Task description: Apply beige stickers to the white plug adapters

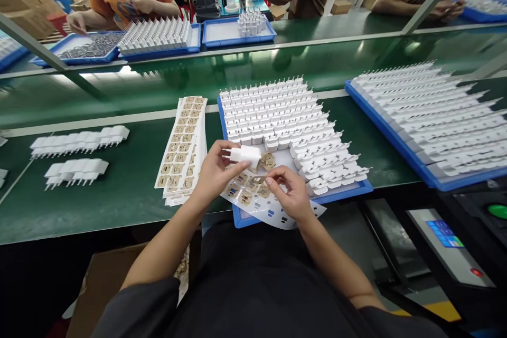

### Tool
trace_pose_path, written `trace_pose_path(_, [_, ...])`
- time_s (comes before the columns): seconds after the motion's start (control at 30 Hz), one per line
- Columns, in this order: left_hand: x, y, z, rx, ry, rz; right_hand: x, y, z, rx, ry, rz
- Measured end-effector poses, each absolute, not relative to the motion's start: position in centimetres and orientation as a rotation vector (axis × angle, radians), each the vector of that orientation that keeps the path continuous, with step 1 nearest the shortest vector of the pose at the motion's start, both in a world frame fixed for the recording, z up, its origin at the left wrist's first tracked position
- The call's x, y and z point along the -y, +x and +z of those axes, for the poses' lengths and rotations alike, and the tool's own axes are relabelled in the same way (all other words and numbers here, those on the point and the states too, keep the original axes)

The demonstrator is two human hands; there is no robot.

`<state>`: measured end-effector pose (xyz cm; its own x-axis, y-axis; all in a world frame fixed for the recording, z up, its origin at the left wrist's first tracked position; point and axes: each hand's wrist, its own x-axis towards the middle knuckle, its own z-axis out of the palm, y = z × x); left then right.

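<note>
My left hand (216,169) grips a white plug adapter (244,155), its pins pointing left. Close by on the right, my right hand (291,193) pinches a small tan sticker (259,179) between thumb and fingertips. Beneath both hands lies a sheet of tan stickers (245,198), partly peeled, with bare cut-outs toward its right end. It rests over the near edge of a blue tray (243,218) packed with rows of white plug adapters (273,105), pins up. Another tan piece (268,160) shows beside the held adapter.
A stack of sticker sheets (182,148) lies left of the tray. Two rows of adapters (79,140) sit farther left. A second full tray (439,185) stands right, above a control panel (447,243). Across the green conveyor (166,82), several people work at trays.
</note>
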<state>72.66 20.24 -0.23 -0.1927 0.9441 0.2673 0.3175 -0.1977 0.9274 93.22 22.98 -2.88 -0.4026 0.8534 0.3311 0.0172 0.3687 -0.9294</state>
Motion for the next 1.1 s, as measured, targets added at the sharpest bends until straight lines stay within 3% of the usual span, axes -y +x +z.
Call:
trace_pose_path(0.13, [-17.1, 72.9, -2.0, -1.286, 1.052, 1.508, -23.5, 93.5, -2.8, 1.663, -0.684, 1.304])
trace_pose_path(0.33, [-15.4, 74.6, -3.9, -1.074, 0.845, 1.558, -22.7, 93.4, -1.3, 1.684, -0.488, 1.500])
trace_pose_path(0.8, [-14.7, 75.1, -4.6, -1.429, 1.415, 1.497, -21.7, 93.7, -1.9, 1.728, -0.466, 1.609])
trace_pose_path(1.1, [-14.3, 75.4, -3.0, -1.468, 1.885, 1.474, -22.2, 94.8, -0.3, 1.654, -0.591, 1.448])
